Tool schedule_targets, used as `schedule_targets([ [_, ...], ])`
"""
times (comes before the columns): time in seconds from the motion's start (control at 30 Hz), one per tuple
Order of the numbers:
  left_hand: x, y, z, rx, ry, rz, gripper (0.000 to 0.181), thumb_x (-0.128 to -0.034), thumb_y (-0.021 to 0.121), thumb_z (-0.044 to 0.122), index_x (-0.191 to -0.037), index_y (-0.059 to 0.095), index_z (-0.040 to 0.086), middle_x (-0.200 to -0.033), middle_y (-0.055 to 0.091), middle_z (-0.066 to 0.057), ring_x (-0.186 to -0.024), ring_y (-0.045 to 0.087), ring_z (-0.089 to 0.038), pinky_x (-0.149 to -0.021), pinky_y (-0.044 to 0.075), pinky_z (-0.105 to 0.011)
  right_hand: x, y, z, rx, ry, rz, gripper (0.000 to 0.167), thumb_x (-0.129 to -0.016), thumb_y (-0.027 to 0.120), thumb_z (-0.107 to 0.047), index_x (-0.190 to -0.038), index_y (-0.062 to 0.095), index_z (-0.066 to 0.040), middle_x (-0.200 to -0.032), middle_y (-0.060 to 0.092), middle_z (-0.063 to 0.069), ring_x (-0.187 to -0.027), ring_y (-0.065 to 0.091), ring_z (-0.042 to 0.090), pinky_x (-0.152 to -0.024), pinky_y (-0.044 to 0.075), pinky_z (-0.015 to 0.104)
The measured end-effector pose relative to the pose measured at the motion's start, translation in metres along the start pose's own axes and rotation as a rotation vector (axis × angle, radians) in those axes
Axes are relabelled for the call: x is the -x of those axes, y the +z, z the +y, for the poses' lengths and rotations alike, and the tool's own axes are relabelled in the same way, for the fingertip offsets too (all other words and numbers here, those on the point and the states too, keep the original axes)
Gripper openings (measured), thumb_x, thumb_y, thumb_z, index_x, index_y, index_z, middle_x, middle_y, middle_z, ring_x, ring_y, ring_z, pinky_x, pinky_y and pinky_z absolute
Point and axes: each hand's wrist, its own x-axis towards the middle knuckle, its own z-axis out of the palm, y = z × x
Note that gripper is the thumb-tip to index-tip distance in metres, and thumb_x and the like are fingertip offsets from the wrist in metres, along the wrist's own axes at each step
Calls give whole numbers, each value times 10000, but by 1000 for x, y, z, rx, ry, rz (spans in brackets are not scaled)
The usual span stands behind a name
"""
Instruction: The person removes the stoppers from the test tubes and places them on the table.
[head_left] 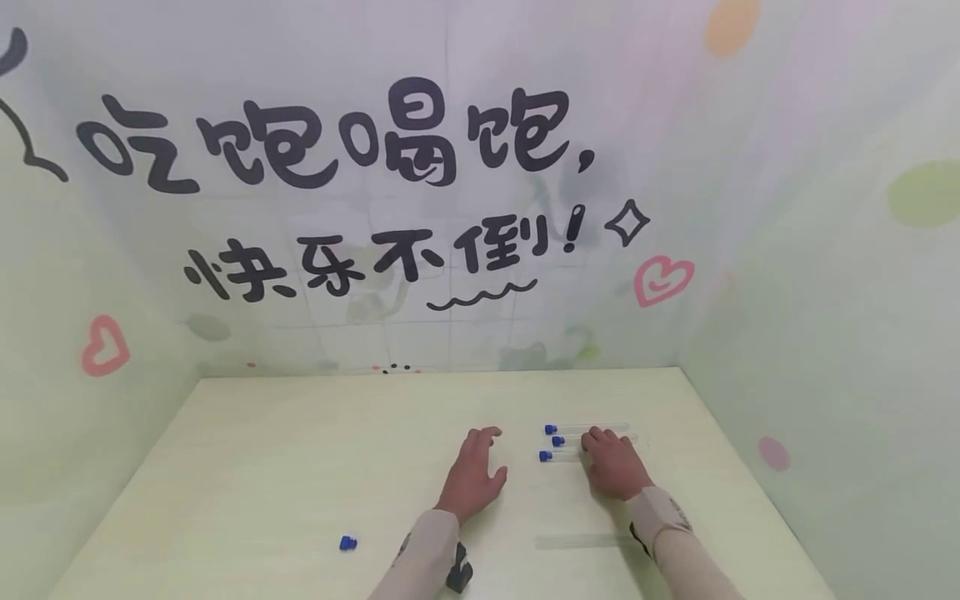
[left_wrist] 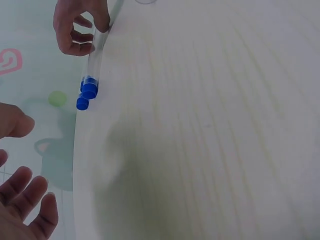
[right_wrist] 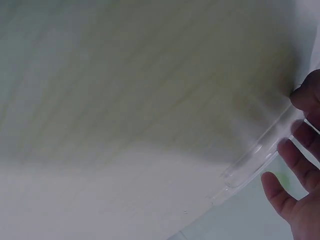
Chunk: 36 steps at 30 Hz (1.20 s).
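Note:
Three clear test tubes with blue caps lie side by side on the table's right half. My right hand point(head_left: 617, 462) is over the nearest test tube point(head_left: 566, 457), thumb and fingers about its body. In the left wrist view the blue cap point(left_wrist: 89, 89) sticks out beyond that hand. The right wrist view shows the clear rounded tube end point(right_wrist: 235, 176) past the fingers. To the left, my left hand point(head_left: 474, 475) hovers with loosely bent fingers and nothing in it. The middle test tube point(head_left: 573, 439) and far test tube point(head_left: 581, 428) lie just behind.
A loose blue cap point(head_left: 348, 543) lies at the front left. Near the right sleeve lies a long clear strip-like thing point(head_left: 573, 542), partly hidden by the arm. Printed curtains point(head_left: 480, 333) stand around the back and sides of the pale table point(head_left: 262, 450).

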Motion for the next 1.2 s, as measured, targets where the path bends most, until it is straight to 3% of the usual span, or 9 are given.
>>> schedule_targets([
  [0.37, 7, -8, -3, -11, 14, 17, 374, -816, 644, 83, -1170, 524, 100, -1076, 502, -56, -1001, 579, -225, -772, 521, -353, 4, -3, 1, 9, -52, 7, 213, -705, 679, -6, -818, 551, -133, -785, 555, -24, -698, 489, 159, -626, 412, 336],
  [0.57, 9, -14, -5, -38, 62, 36, 347, -793, 647, 58, -1122, 541, 81, -1035, 506, -56, -938, 576, -208, -738, 520, -328, 7, -6, -5, 14, -55, 39, 240, -685, 686, 2, -792, 528, -143, -752, 522, -39, -671, 452, 142, -597, 392, 319],
  [0.63, 9, -16, -5, -37, 72, 27, 339, -795, 644, 59, -1117, 541, 74, -1028, 511, -63, -923, 574, -208, -726, 516, -327, 7, -9, -8, 12, -48, 55, 244, -683, 675, 21, -788, 525, -140, -744, 511, -40, -665, 436, 143, -586, 381, 320],
  [0.9, 4, -28, -5, -43, -4, -97, 308, -846, 628, 139, -1138, 530, 118, -1022, 540, -33, -810, 518, -129, -685, 469, -283, 5, -21, -23, -19, -72, 105, 242, -670, 636, 66, -790, 538, -120, -734, 514, -38, -655, 430, 145, -561, 347, 308],
  [1.2, 9, -34, -6, -43, 11, -88, 301, -844, 652, 157, -1125, 546, 127, -1020, 550, -22, -815, 520, -122, -679, 472, -279, 7, -37, -45, -5, -103, 149, 237, -678, 680, 29, -820, 571, -126, -749, 548, -46, -665, 463, 130, -567, 365, 292],
])
